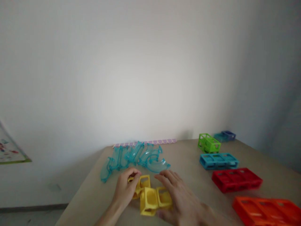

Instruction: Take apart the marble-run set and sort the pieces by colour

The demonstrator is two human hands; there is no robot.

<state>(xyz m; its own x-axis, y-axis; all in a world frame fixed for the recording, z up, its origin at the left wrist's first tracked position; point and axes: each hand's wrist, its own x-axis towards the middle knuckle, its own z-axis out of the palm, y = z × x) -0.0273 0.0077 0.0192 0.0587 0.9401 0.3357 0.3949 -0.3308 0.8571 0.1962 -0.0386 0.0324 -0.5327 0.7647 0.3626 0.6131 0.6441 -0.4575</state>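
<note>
Several yellow hollow cube blocks (149, 198) lie joined in a cluster on the beige table (188, 157) near its front. My left hand (125, 187) grips the left part of the cluster, fingers curled on a yellow block. My right hand (181, 197) rests over the right side of the cluster, fingers spread and touching the blocks. Just behind the hands lies a row of clear teal curved track pieces (136, 157).
Along the right side of the table sit an orange frame block (268, 212), a red one (236, 179), a blue one (218, 160), a green one (208, 143) and a dark blue piece (228, 135). A pale strip (145, 143) lies at the back edge against the white wall.
</note>
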